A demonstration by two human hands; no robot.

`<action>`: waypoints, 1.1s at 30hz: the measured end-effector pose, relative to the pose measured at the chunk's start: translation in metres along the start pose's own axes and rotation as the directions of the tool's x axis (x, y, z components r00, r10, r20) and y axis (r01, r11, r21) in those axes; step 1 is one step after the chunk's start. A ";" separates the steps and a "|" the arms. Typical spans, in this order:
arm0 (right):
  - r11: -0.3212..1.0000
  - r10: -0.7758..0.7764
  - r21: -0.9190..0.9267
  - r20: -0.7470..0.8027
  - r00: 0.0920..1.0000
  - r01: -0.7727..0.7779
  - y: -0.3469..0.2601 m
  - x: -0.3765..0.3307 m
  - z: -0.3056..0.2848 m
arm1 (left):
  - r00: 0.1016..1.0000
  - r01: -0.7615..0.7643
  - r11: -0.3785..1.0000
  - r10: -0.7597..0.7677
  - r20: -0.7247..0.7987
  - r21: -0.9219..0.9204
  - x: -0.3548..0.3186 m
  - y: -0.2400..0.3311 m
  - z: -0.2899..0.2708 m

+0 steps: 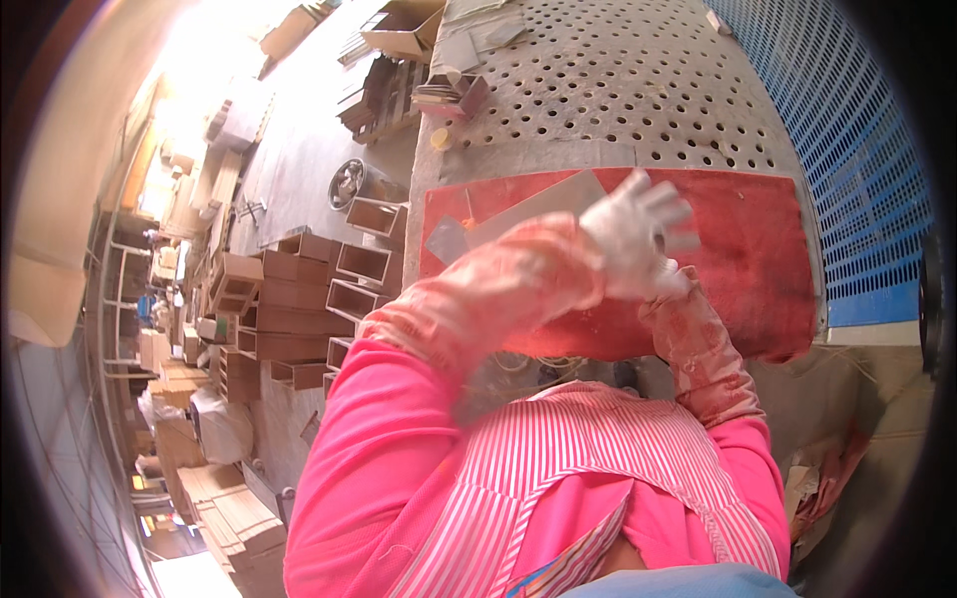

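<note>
Light-blue fabric (688,582): lay nearest, bottom edge. Left hand (635,231) in white glove (620,254): fingers stood apart, over upper-centre red mat (760,259). Right hand (675,283): mostly hidden; fingers, I couldn't tell. Grey panel (560,196): lay on mat. Step, apparently: glove fitting; next move called for snugging.
</note>
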State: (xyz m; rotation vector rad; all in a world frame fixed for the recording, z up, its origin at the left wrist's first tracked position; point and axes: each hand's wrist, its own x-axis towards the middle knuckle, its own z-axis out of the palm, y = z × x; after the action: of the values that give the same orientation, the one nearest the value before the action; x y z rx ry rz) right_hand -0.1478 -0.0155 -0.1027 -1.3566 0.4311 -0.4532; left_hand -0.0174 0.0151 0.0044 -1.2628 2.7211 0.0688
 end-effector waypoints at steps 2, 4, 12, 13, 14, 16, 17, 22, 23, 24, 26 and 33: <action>0.998 -0.047 -0.037 -0.022 0.999 0.046 -0.002 0.000 0.002 | 0.986 0.131 0.953 -0.154 -0.065 -0.273 -0.029 0.005 -0.002; 0.994 -0.090 -0.058 0.010 0.996 0.090 -0.003 0.002 0.004 | 0.922 0.257 0.843 -0.361 -0.143 -0.472 -0.069 -0.015 -0.015; 0.999 0.035 0.041 0.016 0.999 -0.036 0.005 0.006 0.001 | 0.967 0.173 0.927 -0.224 -0.120 -0.332 -0.149 0.016 0.000; 1.000 0.013 0.025 0.026 1.000 -0.014 0.009 0.007 -0.001 | 0.916 0.263 0.908 -0.341 -0.212 -0.327 -0.150 0.018 0.012; 1.000 -0.010 0.006 0.037 0.999 0.010 0.015 0.008 -0.003 | 0.845 0.351 0.875 -0.450 -0.289 -0.334 -0.152 0.014 0.023; 0.996 0.072 0.044 0.012 0.997 -0.073 0.028 0.010 -0.007 | 0.635 0.496 0.793 -0.610 -0.475 -0.354 -0.161 -0.018 0.040; 0.992 0.068 0.110 -0.021 0.997 -0.065 0.036 0.010 -0.008 | 0.528 0.469 0.537 -0.807 -0.264 -0.702 -0.165 -0.044 0.046; 0.987 0.100 -0.127 0.022 0.995 -0.097 0.064 0.008 0.002 | 0.019 0.341 0.022 -1.000 -0.016 -0.940 -0.206 -0.101 0.086; 0.968 0.150 -0.195 -0.041 0.988 -0.156 0.065 0.010 0.004 | -0.050 0.110 -0.084 -0.996 0.079 -0.990 -0.212 -0.098 0.096; 0.987 0.094 -0.119 -0.105 0.990 -0.107 0.065 0.014 0.007 | -0.108 0.040 -0.110 -0.989 0.105 -0.993 -0.219 -0.092 0.106; 0.998 0.067 0.013 -0.258 0.964 -0.066 0.060 0.026 0.009 | -0.198 -0.109 -0.087 -0.974 0.107 -0.990 -0.224 -0.077 0.123; 0.892 0.451 0.101 -0.134 0.882 -0.441 0.069 0.045 -0.011 | 0.145 0.298 -0.051 -0.985 0.098 -0.953 -0.179 -0.048 0.138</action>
State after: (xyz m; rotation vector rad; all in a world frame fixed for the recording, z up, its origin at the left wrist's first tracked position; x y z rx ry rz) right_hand -0.1124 -0.0387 -0.1736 -1.1134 0.8289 -0.1853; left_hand 0.1483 0.1337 -0.1049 -3.6591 1.4810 1.1944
